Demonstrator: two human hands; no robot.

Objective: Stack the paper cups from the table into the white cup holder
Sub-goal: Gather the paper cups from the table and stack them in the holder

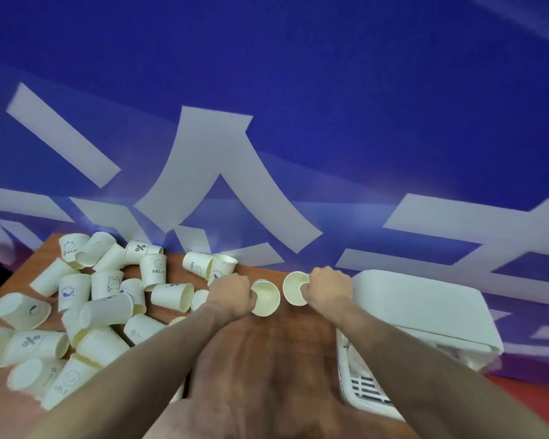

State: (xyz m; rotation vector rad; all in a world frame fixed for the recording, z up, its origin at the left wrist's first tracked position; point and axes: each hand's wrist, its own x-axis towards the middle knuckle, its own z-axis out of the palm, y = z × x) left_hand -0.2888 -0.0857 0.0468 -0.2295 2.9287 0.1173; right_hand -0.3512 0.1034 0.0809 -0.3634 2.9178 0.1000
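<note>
Left hand (232, 293) grips one cup (266, 298), right hand (328, 288) pinches another cup (295, 288), openings facing us, nearly touching between them.

The white cup holder (425, 315) is partly hidden behind the right forearm (409, 353) — its base blurred.

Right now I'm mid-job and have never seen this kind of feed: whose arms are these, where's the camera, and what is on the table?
It is one wide-angle camera worn on a person's head, looking forward and down; no machine. The left hand grips one paper cup, and the right hand grips another cup, both mouths facing the camera. On the wooden table, loose cups lie heaped at the left. The white cup holder sits at the right. Behind is a blue wall.
</note>
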